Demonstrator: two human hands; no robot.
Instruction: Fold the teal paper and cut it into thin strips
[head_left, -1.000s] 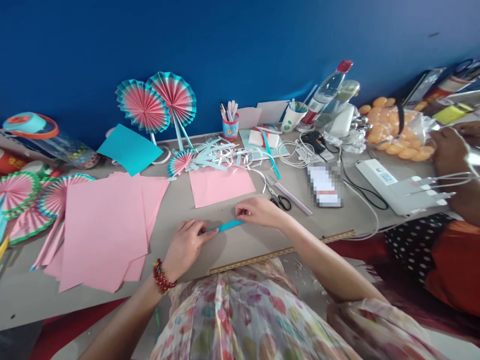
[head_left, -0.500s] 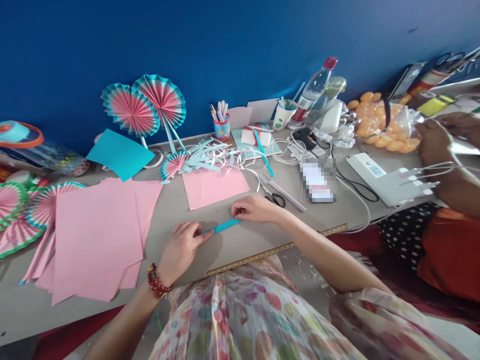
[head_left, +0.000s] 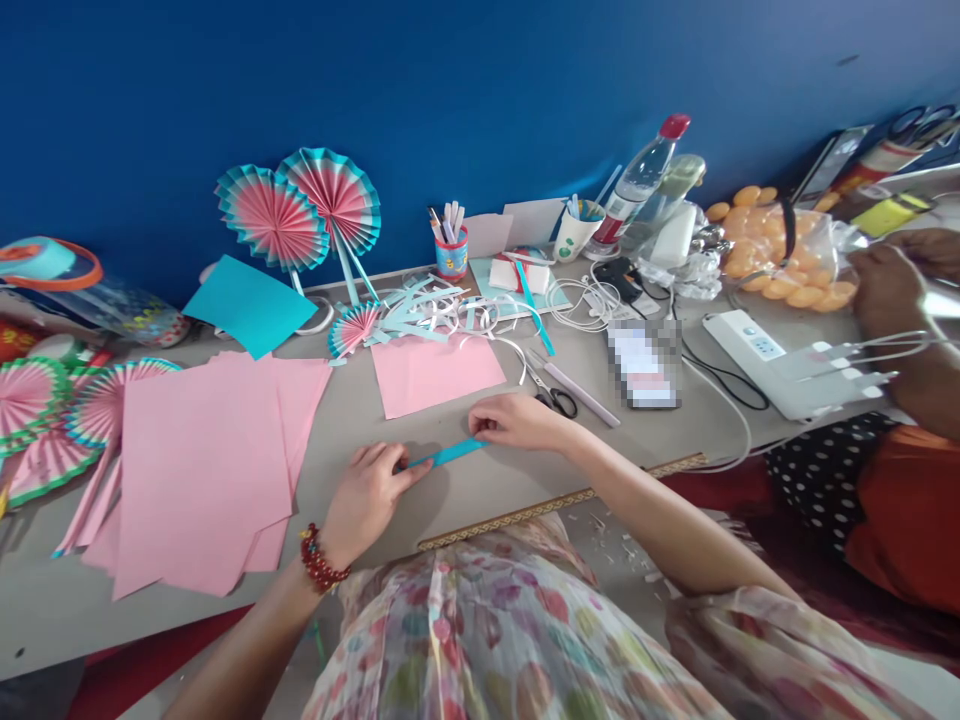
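A narrow blue paper strip [head_left: 454, 452] stretches between my two hands, low over the table's front part. My left hand [head_left: 373, 492] pinches its left end, the thumb lying along the paper. The strip's right end sits in the closed fingers of my right hand [head_left: 517, 421]. Just beyond my hands lies a pink paper sheet [head_left: 439, 375]. Black-handled scissors [head_left: 556, 398] and a pale lilac stick-like thing [head_left: 583, 393] rest past my right hand. To the left is a stack of pink paper [head_left: 202, 470], with a blue sheet [head_left: 249, 305] behind it.
Pleated paper fans [head_left: 330, 200] stand by the blue wall. Paper scraps [head_left: 424, 310], a pen cup [head_left: 451, 255], a bottle [head_left: 637, 185] and a phone [head_left: 643, 365] lie farther back. Right are a power strip [head_left: 772, 365] and another person's hands [head_left: 889, 285].
My hands keep their hold on the blue strip with hardly any movement. The whole view has shifted slightly, so things appear a little farther right.
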